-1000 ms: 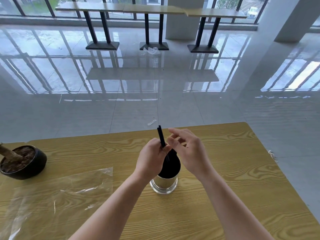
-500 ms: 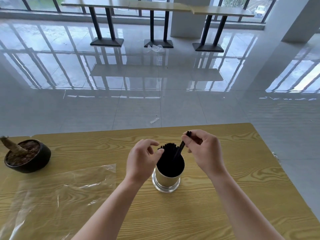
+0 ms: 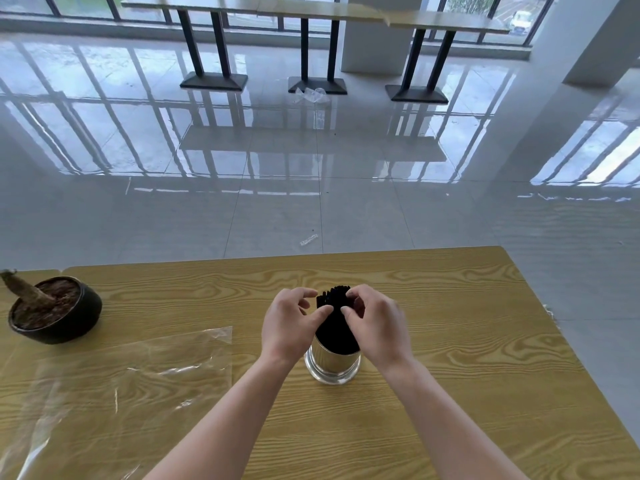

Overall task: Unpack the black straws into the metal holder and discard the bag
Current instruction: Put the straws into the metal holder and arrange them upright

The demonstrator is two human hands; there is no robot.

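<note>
A shiny metal holder (image 3: 332, 367) stands upright in the middle of the wooden table (image 3: 467, 341), packed with black straws (image 3: 336, 329) whose tops stick out above its rim. My left hand (image 3: 289, 325) is at the bundle's left side, fingers curled and apart, thumb tip against the straws. My right hand (image 3: 379, 327) is at the bundle's right side, thumb and fingertips pinched on the straw tops. The clear plastic bag (image 3: 131, 375) lies flat and empty on the table, left of the holder.
A black bowl-shaped pot (image 3: 57, 311) with soil and a cut stem sits at the table's far left. Beyond the table's far edge is glossy tiled floor with a small scrap (image 3: 308, 239) and crumpled plastic (image 3: 311, 94) near high tables.
A second ago my left hand held one straw upright over the holder. My right hand then took it and pushed it in; now both hands have dropped onto the bundle.
</note>
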